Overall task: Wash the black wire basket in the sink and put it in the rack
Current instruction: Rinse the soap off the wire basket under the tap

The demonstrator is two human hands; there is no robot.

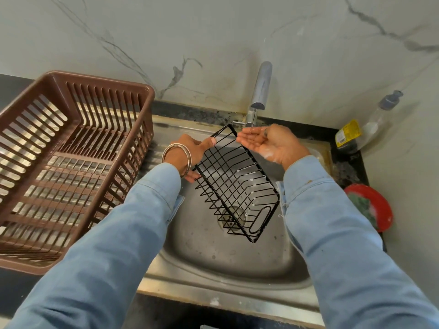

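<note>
Your left hand [190,150] grips the upper end of the black wire basket [235,184], thumb over the rim, and holds it tilted above the stainless steel sink [213,262] at the centre of the frame, its lower end with the oblong handle slot hanging over the round drain [231,216]; white foam clings to several wires. Your right hand [268,143] lies palm up with fingers relaxed and spread, holding nothing, its fingertips just beside the basket's top corner and directly under the thin stream from the chrome tap [260,89], with suds on the heel of the palm. Thin silver bangles [177,157] ring your left wrist, and both arms wear light blue sleeves. At the left of the frame the brown slatted plastic rack [71,162] stands on the steel drainboard, touching nothing else. At the right edge a clear plastic bottle [377,119] with a grey cap lies tilted against the marble wall; its yellow label [348,134] carries print too small to read. Below it a red round dish [377,205] holds a green scrub pad [362,205]
</note>
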